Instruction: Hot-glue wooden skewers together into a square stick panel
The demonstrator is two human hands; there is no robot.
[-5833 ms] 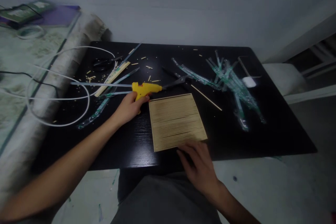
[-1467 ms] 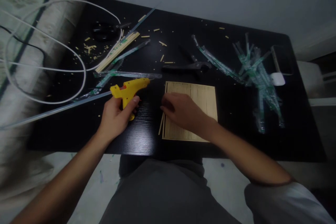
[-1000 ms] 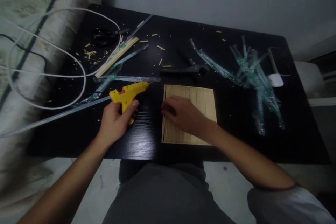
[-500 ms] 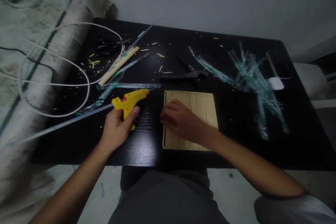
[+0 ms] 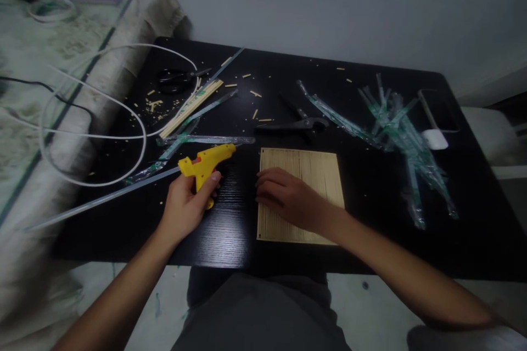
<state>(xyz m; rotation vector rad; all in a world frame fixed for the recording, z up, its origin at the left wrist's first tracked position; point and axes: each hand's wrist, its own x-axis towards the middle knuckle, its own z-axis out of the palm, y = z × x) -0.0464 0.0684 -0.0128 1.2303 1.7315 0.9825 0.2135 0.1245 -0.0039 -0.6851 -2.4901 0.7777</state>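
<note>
My left hand (image 5: 186, 207) is closed around the handle of a yellow glue gun (image 5: 206, 160), whose nozzle points right toward a square panel of glued bamboo sticks (image 5: 313, 171). A long clear glue stick trails from the back of the gun to the left. My right hand (image 5: 288, 197) lies on the left part of the panel with its fingers bent and pressed down on the sticks near the left edge. The panel rests flat on the black table (image 5: 230, 230).
Black pliers (image 5: 296, 123) lie just behind the panel. Green plastic wrappers (image 5: 395, 131) are scattered at the right, with a small white object (image 5: 436, 140). Loose bamboo sticks (image 5: 191, 107), scissors (image 5: 177, 75) and a white cable (image 5: 123, 115) sit at the left.
A stick that stuck out at the panel's left edge now lies flush. My right hand has stayed on that edge. The left hand still grips the glue gun; the view has shifted slightly.
</note>
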